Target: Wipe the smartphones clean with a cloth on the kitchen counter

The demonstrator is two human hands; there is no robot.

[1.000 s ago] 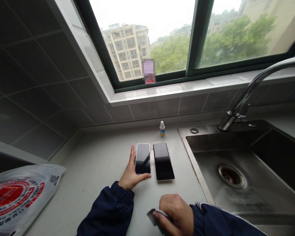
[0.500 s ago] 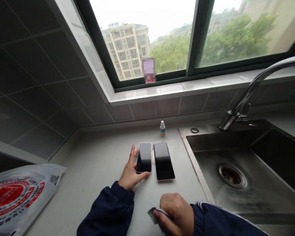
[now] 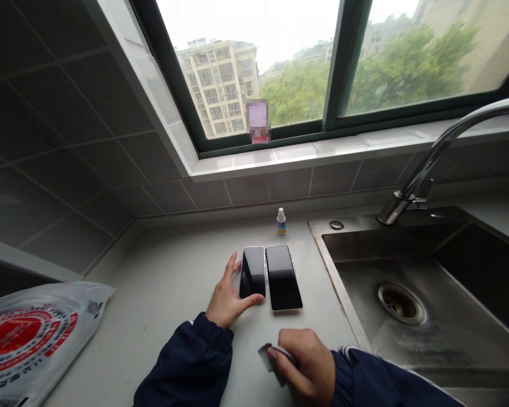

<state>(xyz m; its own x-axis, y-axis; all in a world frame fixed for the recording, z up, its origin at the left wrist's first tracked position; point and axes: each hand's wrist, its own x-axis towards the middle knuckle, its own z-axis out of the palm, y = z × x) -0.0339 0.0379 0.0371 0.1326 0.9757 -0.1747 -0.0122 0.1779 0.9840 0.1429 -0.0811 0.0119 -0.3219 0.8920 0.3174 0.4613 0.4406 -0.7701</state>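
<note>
Two smartphones lie face up side by side on the pale counter. Around the lower left corner of the smaller smartphone (image 3: 253, 274) is my left hand (image 3: 227, 299), its thumb along the bottom edge and its fingers at the left side. The larger smartphone (image 3: 283, 277) lies just to the right, untouched, with a narrow gap between the two. My right hand (image 3: 306, 362), nearer to me, is closed around a small grey cloth (image 3: 270, 357); part of the cloth sticks out past the thumb, the rest is hidden in the fist.
Behind the phones stands a small white-capped bottle (image 3: 281, 222). A steel sink (image 3: 365, 316) with a tall curved faucet (image 3: 424, 152) is on the right. At the left lies a printed plastic bag (image 3: 29, 339). A tiled wall and window (image 3: 258, 68) rise behind the counter (image 3: 152, 271).
The smaller smartphone has shifted slightly right, closer to the larger one, with my left hand on it. My right hand with the cloth has moved up a little.
</note>
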